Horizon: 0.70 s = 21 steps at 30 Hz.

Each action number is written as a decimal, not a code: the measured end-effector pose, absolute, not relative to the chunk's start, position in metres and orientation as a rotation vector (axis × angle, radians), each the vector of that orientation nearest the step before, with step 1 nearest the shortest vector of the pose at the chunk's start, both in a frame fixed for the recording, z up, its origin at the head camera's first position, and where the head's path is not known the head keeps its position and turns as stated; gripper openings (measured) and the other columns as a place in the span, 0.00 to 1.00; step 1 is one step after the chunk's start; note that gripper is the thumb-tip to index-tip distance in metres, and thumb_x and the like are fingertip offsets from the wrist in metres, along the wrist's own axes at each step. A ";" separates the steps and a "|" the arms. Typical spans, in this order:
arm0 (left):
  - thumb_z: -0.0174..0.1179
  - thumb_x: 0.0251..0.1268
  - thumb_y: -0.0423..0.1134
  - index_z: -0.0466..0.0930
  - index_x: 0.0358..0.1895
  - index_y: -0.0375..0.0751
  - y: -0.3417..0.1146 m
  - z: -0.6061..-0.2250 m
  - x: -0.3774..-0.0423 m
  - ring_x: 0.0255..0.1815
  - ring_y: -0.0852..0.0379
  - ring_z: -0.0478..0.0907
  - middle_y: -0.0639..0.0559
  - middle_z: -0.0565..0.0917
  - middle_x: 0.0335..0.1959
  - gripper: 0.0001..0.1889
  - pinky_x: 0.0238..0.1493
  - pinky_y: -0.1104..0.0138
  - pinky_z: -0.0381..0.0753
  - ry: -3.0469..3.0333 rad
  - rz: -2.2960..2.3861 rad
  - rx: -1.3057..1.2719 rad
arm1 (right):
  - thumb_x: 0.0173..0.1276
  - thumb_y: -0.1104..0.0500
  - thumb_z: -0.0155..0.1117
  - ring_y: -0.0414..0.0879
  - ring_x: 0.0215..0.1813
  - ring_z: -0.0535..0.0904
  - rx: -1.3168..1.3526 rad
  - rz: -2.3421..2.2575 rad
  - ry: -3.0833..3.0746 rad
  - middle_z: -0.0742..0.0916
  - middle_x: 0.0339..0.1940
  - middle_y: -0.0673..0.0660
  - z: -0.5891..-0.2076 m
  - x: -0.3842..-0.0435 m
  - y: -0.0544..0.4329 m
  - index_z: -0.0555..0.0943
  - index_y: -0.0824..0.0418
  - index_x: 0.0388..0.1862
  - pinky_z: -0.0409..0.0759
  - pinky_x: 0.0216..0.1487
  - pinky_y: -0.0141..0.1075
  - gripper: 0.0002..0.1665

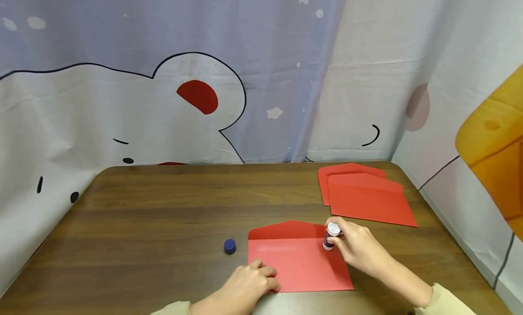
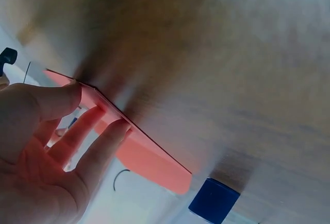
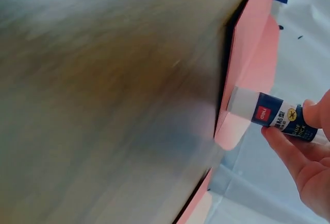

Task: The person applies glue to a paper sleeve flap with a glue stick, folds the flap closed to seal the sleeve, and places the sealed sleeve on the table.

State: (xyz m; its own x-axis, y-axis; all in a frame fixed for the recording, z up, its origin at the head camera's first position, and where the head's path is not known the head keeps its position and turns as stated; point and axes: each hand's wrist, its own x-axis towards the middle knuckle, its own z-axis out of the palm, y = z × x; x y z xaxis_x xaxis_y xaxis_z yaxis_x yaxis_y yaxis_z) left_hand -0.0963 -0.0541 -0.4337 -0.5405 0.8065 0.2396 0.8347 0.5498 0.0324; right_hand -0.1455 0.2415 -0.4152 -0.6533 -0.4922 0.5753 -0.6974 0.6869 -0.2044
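A red envelope (image 1: 300,267) lies on the wooden table with its pointed flap (image 1: 286,230) spread open toward the far side. My left hand (image 1: 254,281) rests on its lower left corner, and in the left wrist view the fingertips (image 2: 119,124) press on the paper near its edge. Between thumb and fingers, my right hand (image 1: 361,249) pinches a glue stick (image 3: 281,115) with a dark blue label and white ends. It stands nearly upright at the envelope's right side, just below the flap fold, its lower end at the paper. A dark blue cap (image 1: 230,246) sits left of the envelope.
Two more red envelopes overlap at the table's back right, the front one (image 1: 369,199) partly covering the rear one (image 1: 327,183). A printed curtain (image 1: 278,79) hangs behind the table (image 1: 163,224) and along its sides.
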 end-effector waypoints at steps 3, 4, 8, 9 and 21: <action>0.65 0.53 0.36 0.86 0.36 0.61 -0.054 -0.434 -0.096 0.35 0.64 0.72 0.63 0.83 0.40 0.11 0.26 0.77 0.73 -2.577 -0.212 -1.391 | 0.46 0.67 0.75 0.32 0.30 0.78 0.951 0.547 -2.392 0.84 0.30 0.45 -0.417 -0.148 0.233 0.76 0.61 0.42 0.77 0.33 0.25 0.23; 0.65 0.54 0.36 0.86 0.36 0.61 -0.054 -0.434 -0.096 0.35 0.64 0.72 0.63 0.83 0.40 0.11 0.26 0.77 0.73 -2.585 -0.215 -1.392 | 0.46 0.67 0.75 0.32 0.30 0.78 0.962 0.552 -2.386 0.84 0.30 0.46 -0.417 -0.149 0.230 0.76 0.61 0.42 0.77 0.33 0.26 0.23; 0.64 0.55 0.37 0.86 0.37 0.62 -0.054 -0.433 -0.096 0.35 0.65 0.72 0.64 0.83 0.40 0.11 0.27 0.77 0.73 -2.619 -0.215 -1.391 | 0.47 0.66 0.74 0.34 0.32 0.80 1.014 0.579 -2.358 0.84 0.31 0.47 -0.419 -0.152 0.213 0.76 0.62 0.43 0.78 0.35 0.28 0.24; 0.64 0.56 0.37 0.86 0.37 0.62 -0.054 -0.433 -0.096 0.34 0.65 0.72 0.64 0.83 0.40 0.11 0.27 0.77 0.73 -2.632 -0.212 -1.391 | 0.48 0.65 0.74 0.35 0.33 0.80 1.027 0.591 -2.359 0.84 0.32 0.47 -0.420 -0.152 0.209 0.76 0.62 0.44 0.78 0.36 0.29 0.23; 0.65 0.55 0.37 0.86 0.37 0.63 -0.054 -0.432 -0.095 0.35 0.65 0.73 0.64 0.83 0.41 0.12 0.28 0.77 0.74 -2.640 -0.171 -1.367 | 0.55 0.66 0.70 0.37 0.39 0.82 1.158 0.689 -2.409 0.83 0.33 0.45 -0.421 -0.149 0.163 0.75 0.60 0.46 0.81 0.41 0.35 0.20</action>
